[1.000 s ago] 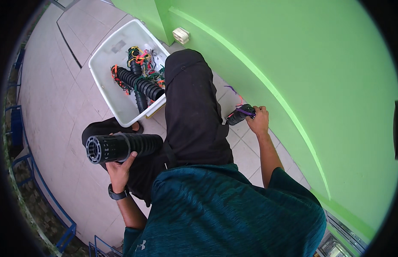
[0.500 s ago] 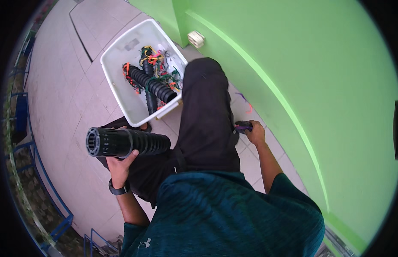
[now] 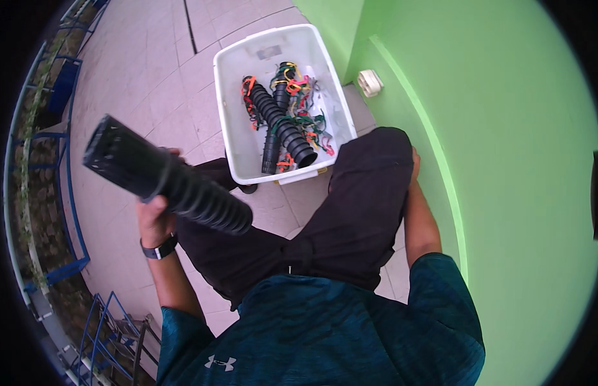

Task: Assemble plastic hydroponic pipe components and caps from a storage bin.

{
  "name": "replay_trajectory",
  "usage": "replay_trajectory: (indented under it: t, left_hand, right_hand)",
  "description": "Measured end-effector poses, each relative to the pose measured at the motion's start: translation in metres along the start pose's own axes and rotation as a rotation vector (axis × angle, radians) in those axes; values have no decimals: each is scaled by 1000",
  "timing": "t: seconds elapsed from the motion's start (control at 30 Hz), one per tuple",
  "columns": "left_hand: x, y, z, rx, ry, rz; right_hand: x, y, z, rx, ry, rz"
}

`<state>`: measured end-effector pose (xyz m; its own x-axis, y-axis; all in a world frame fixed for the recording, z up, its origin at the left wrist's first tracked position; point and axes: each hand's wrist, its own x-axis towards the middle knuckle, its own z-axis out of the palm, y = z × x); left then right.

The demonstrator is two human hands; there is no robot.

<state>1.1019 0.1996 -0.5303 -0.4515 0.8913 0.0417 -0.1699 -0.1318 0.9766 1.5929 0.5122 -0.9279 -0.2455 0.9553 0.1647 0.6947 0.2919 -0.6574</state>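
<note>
My left hand (image 3: 156, 215) is wrapped around a thick black plastic tube (image 3: 173, 183), smooth at its far-left end and ribbed toward my lap. The tube is held tilted above my left thigh. Beyond my right knee, my right hand (image 3: 415, 166) is mostly hidden. Only its back edge shows beside the trouser leg, so its fingers and anything in them are out of sight. In front of me stands a white plastic bin (image 3: 225, 138). Inside it, a ribbed black tube (image 3: 283, 122) lies across another black tube (image 3: 271, 149), among tangled coloured strips (image 3: 305, 122).
A green wall (image 3: 505, 161) rises close on my right, with a small cream-coloured block (image 3: 369, 83) at its foot. Pale floor tiles (image 3: 154, 83) spread to the left, as far as a blue metal railing (image 3: 70, 193).
My left hand has tilted the tube and swung its smooth end up and left. My right hand has gone forward behind the knee; the dark item it held is now hidden. The view has shifted.
</note>
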Motion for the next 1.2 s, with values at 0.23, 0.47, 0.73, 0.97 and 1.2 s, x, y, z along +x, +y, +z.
replay_trajectory:
  t: [0.23,0.47,0.73,0.97,1.2]
  left_hand:
    - [-23,-36,36,423,10,-205]
    - [-26,-53,75,795,-144,107]
    - [-39,-43,-31,424,-573,-30]
    - [-36,-50,-72,320,-535,15]
    - [-70,-193,-112,642,-459,-23]
  right_hand:
    - [42,-222,-105,-184,-32,252]
    - [-51,-479,-115,491,-196,-338]
    - [-81,-539,-87,525,-250,-464]
    - [-75,-574,-87,593,-233,-611]
    - [-91,-541,-61,631,-35,-233]
